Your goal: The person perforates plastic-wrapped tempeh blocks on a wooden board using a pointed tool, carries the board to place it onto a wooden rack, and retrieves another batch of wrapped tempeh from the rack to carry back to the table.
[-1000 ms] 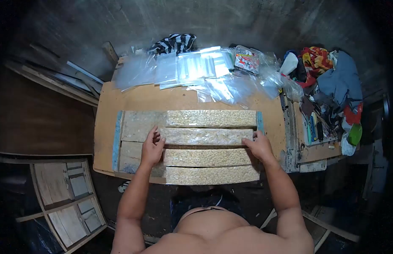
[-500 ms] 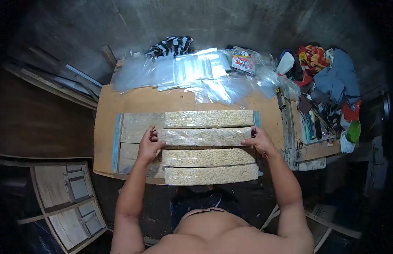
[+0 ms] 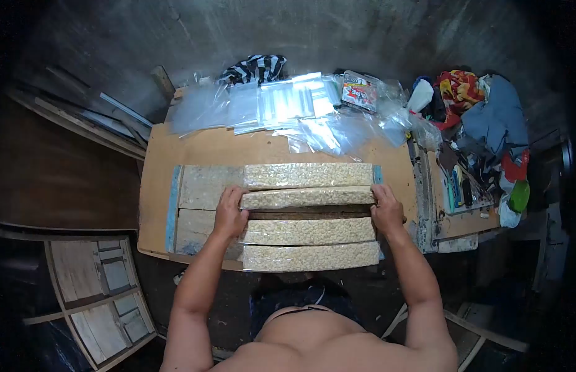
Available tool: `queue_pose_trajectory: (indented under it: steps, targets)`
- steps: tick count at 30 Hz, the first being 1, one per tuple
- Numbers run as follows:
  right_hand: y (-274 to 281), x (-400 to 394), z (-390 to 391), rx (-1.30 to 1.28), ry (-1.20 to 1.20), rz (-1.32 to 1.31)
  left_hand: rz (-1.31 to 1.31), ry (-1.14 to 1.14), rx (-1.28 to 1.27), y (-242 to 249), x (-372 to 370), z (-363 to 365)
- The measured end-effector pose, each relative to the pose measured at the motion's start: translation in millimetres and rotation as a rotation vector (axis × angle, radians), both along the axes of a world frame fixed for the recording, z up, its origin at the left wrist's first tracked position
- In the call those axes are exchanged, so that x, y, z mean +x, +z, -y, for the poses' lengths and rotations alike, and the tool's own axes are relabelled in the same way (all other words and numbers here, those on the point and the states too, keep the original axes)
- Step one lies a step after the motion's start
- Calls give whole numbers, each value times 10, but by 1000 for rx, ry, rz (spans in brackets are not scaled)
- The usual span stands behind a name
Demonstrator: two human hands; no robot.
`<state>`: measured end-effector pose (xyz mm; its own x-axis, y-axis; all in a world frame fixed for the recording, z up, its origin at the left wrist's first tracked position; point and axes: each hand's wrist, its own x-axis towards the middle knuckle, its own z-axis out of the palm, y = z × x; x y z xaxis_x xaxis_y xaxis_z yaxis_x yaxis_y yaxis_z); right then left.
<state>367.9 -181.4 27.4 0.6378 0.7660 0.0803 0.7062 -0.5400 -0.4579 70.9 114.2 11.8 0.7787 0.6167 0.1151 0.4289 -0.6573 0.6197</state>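
Note:
Between my two hands is a long clear-plastic pack of pale beans [image 3: 308,198], tilted so that a narrow side faces me. My left hand [image 3: 231,212] is closed on its left end, and my right hand [image 3: 386,209] is closed on its right end. Behind it lies another bean pack [image 3: 309,175], flat on a wooden board [image 3: 207,186]. Two more packs are nearer to me: one bean pack [image 3: 309,232] just in front of the held one, and a second bean pack [image 3: 309,256] along the table's near edge. My fingertips are partly hidden behind the held pack.
Clear plastic bags [image 3: 288,102] are spread along the back of the table [image 3: 157,149], with a printed box [image 3: 358,91] among them. On the right stands a tray of pens and tools [image 3: 461,192], with piled cloths [image 3: 495,118] behind. A concrete wall rises beyond.
The held pack has been tilted from lying broad side up to showing its narrow side. My hands have shifted to its ends, and a dark gap now shows in front of it.

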Motion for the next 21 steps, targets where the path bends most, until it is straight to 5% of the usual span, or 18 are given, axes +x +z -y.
queue_pose_trajectory:
  steps: [10, 21]
  targets:
    - [29, 26, 261, -15, 107, -162, 9, 68, -384, 139, -169, 169]
    - [-53, -56, 173, 24, 62, -147, 23, 89, -180, -43, -60, 195]
